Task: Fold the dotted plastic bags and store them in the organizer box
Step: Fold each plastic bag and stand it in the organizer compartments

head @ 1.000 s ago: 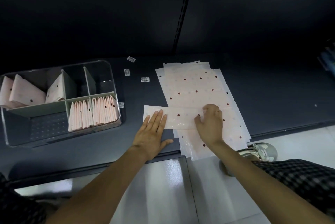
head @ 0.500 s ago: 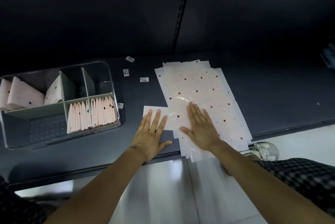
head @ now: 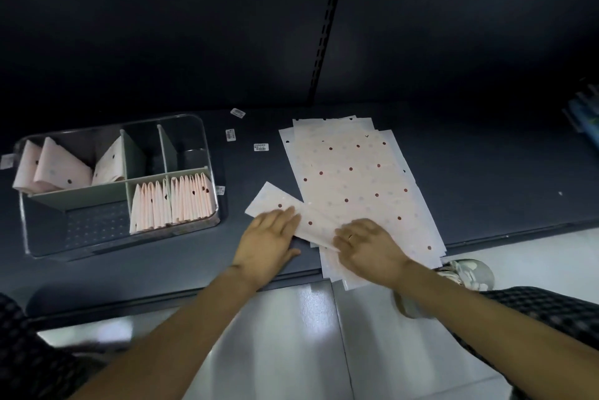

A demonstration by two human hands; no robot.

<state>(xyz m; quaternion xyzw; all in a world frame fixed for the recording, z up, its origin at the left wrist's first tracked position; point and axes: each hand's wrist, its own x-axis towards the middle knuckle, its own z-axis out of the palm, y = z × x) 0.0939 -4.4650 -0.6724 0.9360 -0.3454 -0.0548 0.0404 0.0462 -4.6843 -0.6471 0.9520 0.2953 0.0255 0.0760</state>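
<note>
I see two bare forearms with no sleeves reaching to the wrists. The right hand (head: 368,245) wears a thin gold-coloured ring (head: 350,236) on one finger; the left hand (head: 267,239) wears nothing. Behind the right hand, dark checked trousers (head: 544,309) and a pale laced shoe (head: 466,275) show.

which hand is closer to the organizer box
Left. The left hand lies on the folded strip's near end, just right of the organizer box. The right hand sits farther right, over the bag stack's near edge.
</note>
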